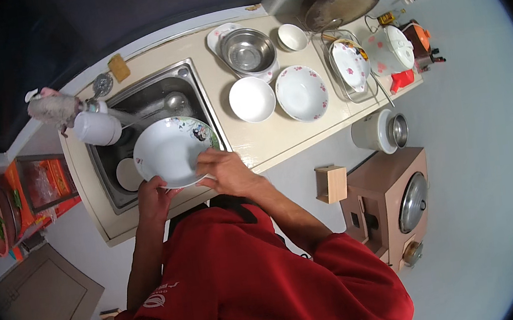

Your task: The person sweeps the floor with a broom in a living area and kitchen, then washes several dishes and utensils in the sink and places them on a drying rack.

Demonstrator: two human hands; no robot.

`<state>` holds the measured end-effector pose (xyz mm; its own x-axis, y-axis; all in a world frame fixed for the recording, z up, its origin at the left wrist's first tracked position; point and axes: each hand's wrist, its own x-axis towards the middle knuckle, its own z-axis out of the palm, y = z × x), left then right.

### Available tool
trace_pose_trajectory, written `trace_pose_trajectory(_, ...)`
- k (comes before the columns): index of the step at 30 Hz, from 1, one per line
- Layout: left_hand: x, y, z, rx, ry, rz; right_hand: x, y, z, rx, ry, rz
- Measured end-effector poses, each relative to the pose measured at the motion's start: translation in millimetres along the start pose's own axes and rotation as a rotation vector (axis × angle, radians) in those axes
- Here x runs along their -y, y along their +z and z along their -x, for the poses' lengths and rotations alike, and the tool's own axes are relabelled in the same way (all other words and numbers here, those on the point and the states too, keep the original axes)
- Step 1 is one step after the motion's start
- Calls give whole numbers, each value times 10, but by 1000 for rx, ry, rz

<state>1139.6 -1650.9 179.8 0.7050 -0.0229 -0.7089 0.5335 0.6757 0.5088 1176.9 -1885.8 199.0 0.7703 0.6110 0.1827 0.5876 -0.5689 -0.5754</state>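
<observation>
A large white plate [170, 151] with a painted border is held over the front edge of the steel sink [205, 90]. My left hand [153, 199] grips its near left rim, thumb on top. At the near right, my right hand [227, 170] has its fingers over the rim, bent against the inner face, with the thumb at the edge; blur hides whether a cloth is in it. Under the plate, a white bowl [129, 175] shows partly in the basin. A steel ladle [176, 102] lies farther back, by the stream from the tap with its white head [98, 127].
Right of the sink stand a white bowl [252, 100], a flowered bowl [302, 93], steel basins [249, 51] and a small bowl [292, 37]. Farther right are a dish rack [357, 94] with plates and a round chopping board [343, 5]. A sponge [119, 67] lies behind the sink.
</observation>
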Motion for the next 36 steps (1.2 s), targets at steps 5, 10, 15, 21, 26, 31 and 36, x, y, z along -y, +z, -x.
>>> trace_pose_trajectory(5,-88,286,52,-24,99,-9,-951,-633,674,-714,525,4)
trace_pose_trajectory(10,-17,874,-125,100,73,-141,-2446,-866,1752,-938,1224,86)
trace_pose_trajectory(15,570,1719,-476,61,29,-190,-2893,-993,1783,-718,1287,-798)
trace_pose_trajectory(21,1272,2586,-955,96,-88,-310,-3132,-1094,1847,-611,1307,-1020)
trace_pose_trajectory(26,1595,2944,-1191,167,-75,-343,-3235,-1049,1872,-595,1212,-1071)
trace_pose_trajectory(31,1883,3095,-1442,161,-108,-319,-3168,-1154,2019,-613,1230,-1256)
trace_pose_trajectory(36,2102,3128,-1561,210,-141,-227,-3259,-1295,2189,-699,1293,-1229)
